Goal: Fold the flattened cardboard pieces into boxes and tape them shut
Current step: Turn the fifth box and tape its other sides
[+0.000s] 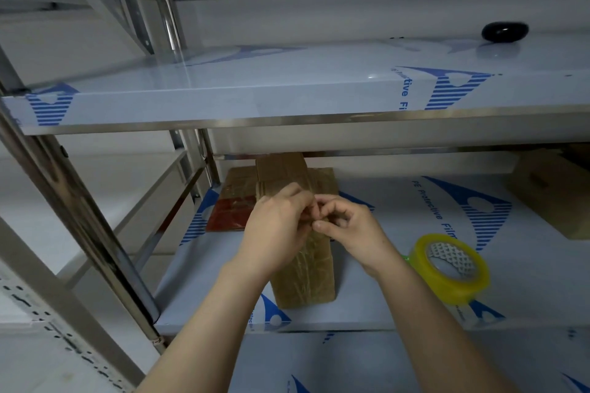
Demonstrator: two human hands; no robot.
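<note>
Your box (303, 281) stands folded on the shelf (383, 297). Your left hand (281, 223) and right hand (351, 228) pinch its top edge with curled fingers (319, 226) (flap or tape end, unclear). The tape (450, 268) lies beside it and flat cardboard (277, 174) waits behind, so sealing looks unfinished.

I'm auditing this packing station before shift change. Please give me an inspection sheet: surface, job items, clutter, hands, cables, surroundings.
Surface: lower shelf, covered in blue-printed protective film.
Job's things: cardboard box stands under the hands; flattened cardboard lies behind it; yellow tape roll lies to its right.
Clutter: red-brown sheet beside the flattened cardboard; second box at far right.
Hands: left hand and right hand both pinch at the box's top edge.
Cables: nothing seen.
Surroundings: steel rack post; upper shelf carries a black object.
</note>
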